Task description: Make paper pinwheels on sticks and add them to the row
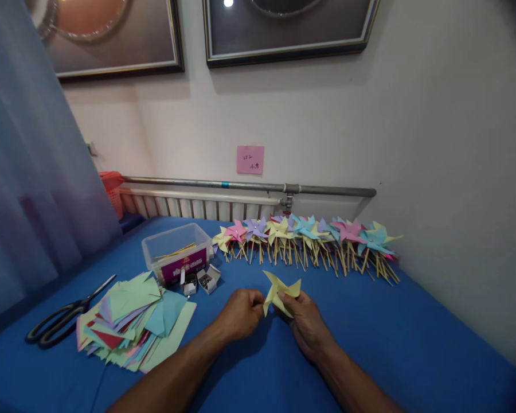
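A yellow paper pinwheel point(280, 291) is pinched in my right hand point(310, 327), with the thumb across its face near the centre. Close against the pinwheel's left blade is my left hand point(241, 312), its fingers curled closed; what they hold, if anything, is hidden. No stick shows on this pinwheel. To the left of my hands stand two small open boxes, one point(209, 279) with small metal pins in it and another point(188, 283) beside it. A pile of cut coloured paper point(129, 321) lies left of my left forearm.
Black-handled scissors point(66, 314) lie at the far left. A clear plastic tub point(155, 252) holding thin sticks stands behind the paper. Many finished pinwheels on sticks point(305, 229) line the back of the blue table point(417, 344), before a radiator point(198, 207) and wall.
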The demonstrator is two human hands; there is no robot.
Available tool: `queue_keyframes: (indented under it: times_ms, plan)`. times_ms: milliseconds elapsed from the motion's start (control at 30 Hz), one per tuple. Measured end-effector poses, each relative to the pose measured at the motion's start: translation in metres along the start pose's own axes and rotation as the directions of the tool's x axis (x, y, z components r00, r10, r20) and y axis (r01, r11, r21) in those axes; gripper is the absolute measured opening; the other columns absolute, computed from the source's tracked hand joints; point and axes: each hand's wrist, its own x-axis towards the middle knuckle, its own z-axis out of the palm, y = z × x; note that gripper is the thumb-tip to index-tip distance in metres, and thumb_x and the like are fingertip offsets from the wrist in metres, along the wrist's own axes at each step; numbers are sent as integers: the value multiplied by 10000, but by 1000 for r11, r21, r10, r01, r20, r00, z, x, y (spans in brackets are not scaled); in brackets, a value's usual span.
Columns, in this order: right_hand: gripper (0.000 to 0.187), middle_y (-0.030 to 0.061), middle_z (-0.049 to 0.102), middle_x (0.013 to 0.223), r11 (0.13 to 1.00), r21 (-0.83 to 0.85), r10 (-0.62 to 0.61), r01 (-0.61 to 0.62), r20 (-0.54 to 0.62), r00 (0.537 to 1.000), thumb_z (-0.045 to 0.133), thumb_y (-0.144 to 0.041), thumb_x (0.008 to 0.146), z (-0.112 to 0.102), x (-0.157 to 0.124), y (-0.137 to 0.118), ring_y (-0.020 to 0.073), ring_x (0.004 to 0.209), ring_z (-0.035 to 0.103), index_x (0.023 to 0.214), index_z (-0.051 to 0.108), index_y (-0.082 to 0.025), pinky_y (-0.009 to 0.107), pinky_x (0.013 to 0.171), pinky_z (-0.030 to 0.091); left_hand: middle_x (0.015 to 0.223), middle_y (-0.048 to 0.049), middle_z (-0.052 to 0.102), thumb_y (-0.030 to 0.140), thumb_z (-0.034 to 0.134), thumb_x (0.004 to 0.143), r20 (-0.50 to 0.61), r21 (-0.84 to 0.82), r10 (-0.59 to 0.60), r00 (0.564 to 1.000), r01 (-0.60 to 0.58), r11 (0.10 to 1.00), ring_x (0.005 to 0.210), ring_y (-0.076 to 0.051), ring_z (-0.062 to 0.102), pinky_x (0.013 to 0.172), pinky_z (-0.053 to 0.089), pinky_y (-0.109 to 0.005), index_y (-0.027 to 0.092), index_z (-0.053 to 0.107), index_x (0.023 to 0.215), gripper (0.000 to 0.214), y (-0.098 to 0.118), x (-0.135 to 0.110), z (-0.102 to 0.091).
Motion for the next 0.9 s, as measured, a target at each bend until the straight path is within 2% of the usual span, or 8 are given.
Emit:
queue_keyframes:
  times_ms: [167, 733, 900]
  plan:
    - [352, 20, 725, 709, 1000, -21, -17, 17, 21, 1000, 903, -322, 591, 0, 1, 0, 171, 642, 643, 843, 724, -155, 298, 660, 505, 574, 52, 477, 172, 516, 766, 1, 15, 24, 1000, -24, 1000, 565, -92, 406, 538, 267, -231, 151, 610, 672, 135, 1, 0, 1]
    - [369, 12, 728, 714, 1000, 0, -21, 21, 20, 1000, 903, -314, 574, 0, 2, 0, 162, 655, 646, 851, 715, -161, 283, 676, 509, 565, 59, 438, 134, 485, 752, -13, 26, 81, 997, -81, 996, 570, -88, 395, 541, 263, -232, 171, 490, 607, 149, -3, 2, 4]
    - [370, 6, 728, 723, 1000, 13, -14, 14, 20, 1000, 908, -313, 577, 0, 2, 0, 151, 652, 645, 855, 716, -162, 276, 682, 516, 556, 61, 441, 147, 490, 761, -2, 15, 65, 998, -65, 998, 556, -87, 390, 529, 252, -232, 169, 515, 625, 140, -5, 3, 5]
